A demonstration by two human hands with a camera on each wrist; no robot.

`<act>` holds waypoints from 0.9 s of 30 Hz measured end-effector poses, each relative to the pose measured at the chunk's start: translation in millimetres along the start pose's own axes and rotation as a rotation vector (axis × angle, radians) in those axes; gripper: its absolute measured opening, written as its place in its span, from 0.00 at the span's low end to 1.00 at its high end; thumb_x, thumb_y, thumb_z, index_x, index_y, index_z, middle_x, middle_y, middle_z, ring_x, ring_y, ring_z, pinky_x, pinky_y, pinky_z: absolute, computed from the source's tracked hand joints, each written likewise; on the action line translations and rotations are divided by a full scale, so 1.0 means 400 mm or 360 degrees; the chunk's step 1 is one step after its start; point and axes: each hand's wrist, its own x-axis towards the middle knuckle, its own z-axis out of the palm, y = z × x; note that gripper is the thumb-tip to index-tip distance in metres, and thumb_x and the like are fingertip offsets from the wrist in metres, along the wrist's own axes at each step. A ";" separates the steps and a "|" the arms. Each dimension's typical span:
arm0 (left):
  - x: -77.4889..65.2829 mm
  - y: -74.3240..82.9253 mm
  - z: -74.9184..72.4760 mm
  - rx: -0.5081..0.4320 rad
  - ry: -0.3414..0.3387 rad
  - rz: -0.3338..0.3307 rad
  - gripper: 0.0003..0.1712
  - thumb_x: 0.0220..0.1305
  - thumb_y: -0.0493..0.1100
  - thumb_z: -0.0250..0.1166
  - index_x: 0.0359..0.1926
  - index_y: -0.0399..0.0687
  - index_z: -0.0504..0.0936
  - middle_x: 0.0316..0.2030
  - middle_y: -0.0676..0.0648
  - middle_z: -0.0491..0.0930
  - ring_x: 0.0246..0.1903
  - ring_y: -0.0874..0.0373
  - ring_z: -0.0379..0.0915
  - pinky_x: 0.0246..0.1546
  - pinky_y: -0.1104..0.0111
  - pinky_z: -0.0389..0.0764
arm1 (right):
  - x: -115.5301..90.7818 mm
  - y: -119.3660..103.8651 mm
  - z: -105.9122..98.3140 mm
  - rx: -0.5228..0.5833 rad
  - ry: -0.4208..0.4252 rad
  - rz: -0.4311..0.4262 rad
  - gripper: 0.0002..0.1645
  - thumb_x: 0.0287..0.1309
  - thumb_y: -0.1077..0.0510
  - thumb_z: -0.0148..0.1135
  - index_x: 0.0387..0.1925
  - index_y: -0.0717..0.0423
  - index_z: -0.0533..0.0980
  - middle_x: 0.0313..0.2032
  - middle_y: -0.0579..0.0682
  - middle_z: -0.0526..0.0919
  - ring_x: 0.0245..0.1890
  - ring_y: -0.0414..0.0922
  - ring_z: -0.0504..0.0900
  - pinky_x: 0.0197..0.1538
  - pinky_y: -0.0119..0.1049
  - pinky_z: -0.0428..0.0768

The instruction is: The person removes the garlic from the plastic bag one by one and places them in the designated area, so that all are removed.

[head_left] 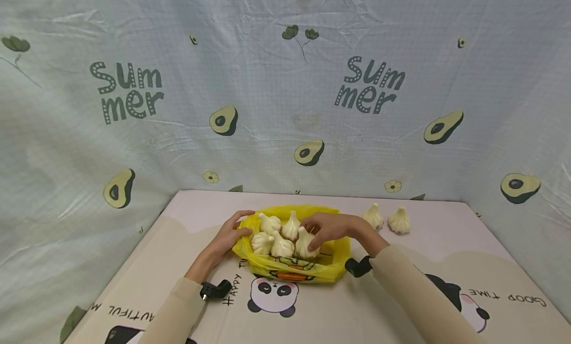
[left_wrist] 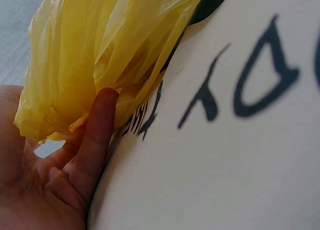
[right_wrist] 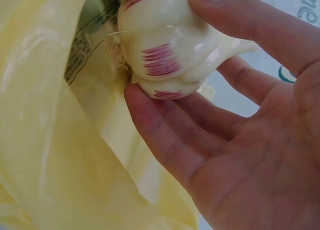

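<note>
A yellow plastic bag (head_left: 336,272) lies spread open on the table in the head view, with several white garlic bulbs (head_left: 282,246) inside. My left hand (head_left: 228,235) holds the bag's left edge; in the left wrist view, its fingers lie on both sides of the crumpled yellow plastic (left_wrist: 65,65). Over the bag, my right hand (head_left: 332,226) grips a garlic bulb (head_left: 305,242) between thumb and fingers. The right wrist view shows that bulb (right_wrist: 165,45) close up, glossy with purple streaks and stringy roots, beside the bag's yellow wall (right_wrist: 40,115).
Two more garlic bulbs, one (head_left: 373,217) partly behind the right forearm and another (head_left: 399,221) to its right, stand on the table (head_left: 357,314). The pale tabletop carries panda prints. A patterned cloth curtain (head_left: 267,86) hangs behind and at both sides.
</note>
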 end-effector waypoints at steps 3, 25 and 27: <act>0.002 0.003 0.000 0.0001 0.0002 -0.0002 0.32 0.70 0.39 0.58 0.73 0.57 0.67 0.67 0.34 0.72 0.51 0.52 0.79 0.49 0.66 0.83 | -0.007 -0.001 -0.004 -0.0005 0.0034 -0.0011 0.41 0.57 0.51 0.71 0.70 0.56 0.70 0.68 0.59 0.74 0.68 0.59 0.73 0.71 0.59 0.70; -0.003 -0.003 0.003 0.0039 0.0034 -0.0003 0.32 0.70 0.40 0.58 0.74 0.58 0.67 0.68 0.35 0.72 0.54 0.50 0.77 0.54 0.63 0.83 | -0.066 0.018 0.001 0.0044 0.0285 -0.0203 0.23 0.59 0.50 0.70 0.56 0.46 0.79 0.62 0.52 0.79 0.62 0.53 0.76 0.64 0.54 0.77; -0.004 -0.003 0.003 0.0037 0.0036 -0.0001 0.32 0.70 0.40 0.58 0.74 0.58 0.67 0.68 0.35 0.72 0.55 0.50 0.77 0.55 0.62 0.83 | -0.075 0.018 -0.001 0.0064 0.0298 -0.0218 0.24 0.59 0.51 0.70 0.57 0.48 0.79 0.62 0.53 0.79 0.63 0.54 0.76 0.64 0.53 0.78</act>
